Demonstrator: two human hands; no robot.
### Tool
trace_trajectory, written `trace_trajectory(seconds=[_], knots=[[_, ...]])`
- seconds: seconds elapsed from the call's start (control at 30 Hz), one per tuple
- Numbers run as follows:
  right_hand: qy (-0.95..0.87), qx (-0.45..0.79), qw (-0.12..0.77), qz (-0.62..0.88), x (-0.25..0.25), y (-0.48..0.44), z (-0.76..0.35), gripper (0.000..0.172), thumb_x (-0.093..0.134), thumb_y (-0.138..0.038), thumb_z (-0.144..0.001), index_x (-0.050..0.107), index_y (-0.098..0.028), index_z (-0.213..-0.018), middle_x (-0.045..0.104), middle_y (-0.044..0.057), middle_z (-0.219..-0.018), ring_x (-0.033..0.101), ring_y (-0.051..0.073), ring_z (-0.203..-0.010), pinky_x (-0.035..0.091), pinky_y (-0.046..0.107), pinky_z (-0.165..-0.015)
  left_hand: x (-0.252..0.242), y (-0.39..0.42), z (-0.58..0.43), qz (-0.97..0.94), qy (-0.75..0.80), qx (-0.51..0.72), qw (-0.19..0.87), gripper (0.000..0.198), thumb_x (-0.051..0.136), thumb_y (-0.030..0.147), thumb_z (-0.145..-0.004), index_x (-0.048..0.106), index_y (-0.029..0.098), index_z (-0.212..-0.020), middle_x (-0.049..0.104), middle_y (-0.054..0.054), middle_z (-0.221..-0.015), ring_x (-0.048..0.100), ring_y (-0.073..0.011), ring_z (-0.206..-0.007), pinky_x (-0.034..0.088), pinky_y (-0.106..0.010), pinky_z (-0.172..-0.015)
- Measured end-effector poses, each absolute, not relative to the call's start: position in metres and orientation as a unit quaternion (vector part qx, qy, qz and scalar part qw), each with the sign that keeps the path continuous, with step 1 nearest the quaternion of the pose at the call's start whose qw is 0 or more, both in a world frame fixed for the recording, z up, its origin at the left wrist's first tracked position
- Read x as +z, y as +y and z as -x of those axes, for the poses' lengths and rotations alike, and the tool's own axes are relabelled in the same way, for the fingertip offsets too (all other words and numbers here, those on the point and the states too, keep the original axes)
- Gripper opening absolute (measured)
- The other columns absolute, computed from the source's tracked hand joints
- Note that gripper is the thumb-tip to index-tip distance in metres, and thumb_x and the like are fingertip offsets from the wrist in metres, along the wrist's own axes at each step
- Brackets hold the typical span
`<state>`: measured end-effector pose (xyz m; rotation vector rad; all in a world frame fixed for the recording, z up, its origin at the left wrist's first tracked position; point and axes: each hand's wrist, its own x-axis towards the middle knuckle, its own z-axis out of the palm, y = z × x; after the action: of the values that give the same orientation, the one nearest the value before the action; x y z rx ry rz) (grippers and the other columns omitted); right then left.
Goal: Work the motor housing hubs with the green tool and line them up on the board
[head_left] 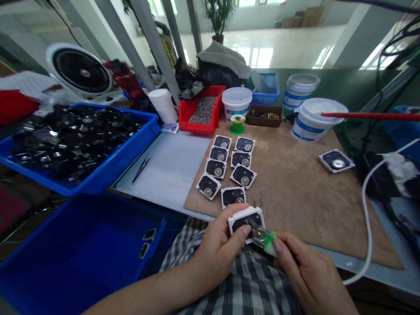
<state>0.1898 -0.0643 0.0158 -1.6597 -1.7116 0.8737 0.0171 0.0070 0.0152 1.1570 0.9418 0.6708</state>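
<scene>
My left hand [213, 247] grips a white-framed module with a black face [243, 222] above my lap, thumb on its face. My right hand [310, 269] is closed around a small green-and-white tool [269, 244]. Its front end meets the module near a round metal disc; I cannot make out its exact kind or its tip. Just beyond, several similar white-framed modules [215, 169] lie face up in two columns on the brown board [285, 192]. One more module [336, 161] lies apart at the right.
A blue crate [144, 131] of black parts stands left, above another blue bin [82, 258]. Tweezers [141, 169] lie on the grey mat. At the back are a red bin [216, 118], a solder spool [237, 127] and white buckets [306, 124]. A white cable [368, 218] runs along the right.
</scene>
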Motion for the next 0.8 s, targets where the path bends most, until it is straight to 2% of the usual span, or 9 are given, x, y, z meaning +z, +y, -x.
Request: trace_trajectory(seconds=[0.2, 0.27, 0.33, 0.43, 0.5, 0.57, 0.63, 0.7, 0.8], knots=[[-0.574, 0.425, 0.314, 0.625, 0.014, -0.062, -0.200, 0.026, 0.038, -0.043, -0.097, 0.056, -0.024, -0.099, 0.059, -0.004, -0.073, 0.057, 0.011, -0.065, 0.040, 0.020, -0.059, 0.015, 0.008, -0.017, -0.523, 0.425, 0.296, 0.677, 0.034, 0.053, 0.033, -0.088, 0.048, 0.026, -0.121, 0.055, 0.002, -0.082, 0.045, -0.0072, -0.059, 0.039, -0.019, -0.054], [-0.524, 0.480, 0.339, 0.617, 0.012, -0.055, -0.210, 0.029, 0.042, -0.048, -0.094, 0.057, -0.023, -0.094, 0.057, -0.003, -0.072, 0.055, 0.012, -0.067, 0.040, 0.021, -0.060, 0.015, 0.008, -0.017, -0.522, 0.424, 0.286, 0.682, 0.036, 0.052, 0.035, -0.088, 0.046, 0.026, -0.122, 0.056, 0.001, -0.086, 0.046, -0.0079, -0.061, 0.040, -0.019, -0.054], [-0.487, 0.519, 0.385, 0.588, 0.010, -0.047, -0.220, 0.030, 0.051, -0.051, -0.089, 0.056, -0.022, -0.098, 0.058, -0.001, -0.079, 0.055, 0.014, -0.073, 0.042, 0.022, -0.065, 0.014, 0.007, -0.018, -0.535, 0.417, 0.262, 0.686, 0.039, 0.052, 0.037, -0.088, 0.045, 0.025, -0.125, 0.057, -0.001, -0.089, 0.047, -0.0086, -0.061, 0.041, -0.021, -0.055], [-0.481, 0.580, 0.403, 0.519, 0.008, -0.036, -0.226, 0.036, 0.062, -0.049, -0.082, 0.054, -0.021, -0.103, 0.058, 0.001, -0.088, 0.054, 0.017, -0.081, 0.043, 0.025, -0.071, 0.010, 0.008, -0.021, -0.581, 0.350, 0.204, 0.706, 0.046, 0.052, 0.037, -0.087, 0.040, 0.025, -0.130, 0.058, -0.006, -0.100, 0.052, -0.0105, -0.065, 0.044, -0.023, -0.058], [-0.483, 0.612, 0.376, 0.501, 0.007, -0.028, -0.229, 0.034, 0.063, -0.048, -0.081, 0.055, -0.018, -0.095, 0.058, 0.001, -0.083, 0.053, 0.017, -0.077, 0.043, 0.026, -0.068, 0.006, 0.011, -0.022, -0.584, 0.283, 0.196, 0.735, 0.056, 0.053, 0.038, -0.087, 0.030, 0.025, -0.136, 0.057, -0.010, -0.109, 0.056, -0.0141, -0.073, 0.045, -0.025, -0.061], [-0.481, 0.606, 0.369, 0.515, 0.003, -0.014, -0.237, 0.036, 0.063, -0.050, -0.080, 0.056, -0.016, -0.090, 0.058, 0.002, -0.078, 0.053, 0.016, -0.071, 0.044, 0.026, -0.064, 0.003, 0.014, -0.023, -0.567, 0.248, 0.222, 0.754, 0.069, 0.054, 0.040, -0.085, 0.016, 0.026, -0.142, 0.054, -0.014, -0.118, 0.058, -0.0165, -0.080, 0.046, -0.028, -0.066], [-0.475, 0.562, 0.388, 0.555, -0.006, 0.011, -0.252, 0.038, 0.060, -0.050, -0.082, 0.056, -0.014, -0.092, 0.058, 0.002, -0.078, 0.055, 0.016, -0.070, 0.045, 0.027, -0.063, -0.001, 0.017, -0.022, -0.572, 0.262, 0.249, 0.736, 0.077, 0.057, 0.041, -0.084, 0.010, 0.028, -0.144, 0.049, -0.016, -0.126, 0.059, -0.0167, -0.082, 0.046, -0.030, -0.069], [-0.460, 0.495, 0.409, 0.613, -0.017, 0.050, -0.270, 0.035, 0.054, -0.047, -0.088, 0.054, -0.014, -0.099, 0.057, 0.002, -0.082, 0.056, 0.015, -0.071, 0.047, 0.028, -0.063, -0.008, 0.019, -0.020, -0.604, 0.290, 0.251, 0.698, 0.075, 0.058, 0.043, -0.082, 0.017, 0.029, -0.143, 0.045, -0.017, -0.133, 0.059, -0.0168, -0.082, 0.045, -0.028, -0.067], [-0.445, 0.402, 0.394, 0.697, -0.032, 0.116, -0.288, 0.028, 0.052, -0.040, -0.093, 0.056, -0.013, -0.097, 0.056, 0.001, -0.084, 0.055, 0.012, -0.066, 0.049, 0.027, -0.060, -0.023, 0.022, -0.016, -0.646, 0.282, 0.209, 0.678, 0.067, 0.058, 0.047, -0.081, 0.032, 0.027, -0.139, 0.051, -0.017, -0.129, 0.060, -0.0175, -0.081, 0.041, -0.025, -0.061]])
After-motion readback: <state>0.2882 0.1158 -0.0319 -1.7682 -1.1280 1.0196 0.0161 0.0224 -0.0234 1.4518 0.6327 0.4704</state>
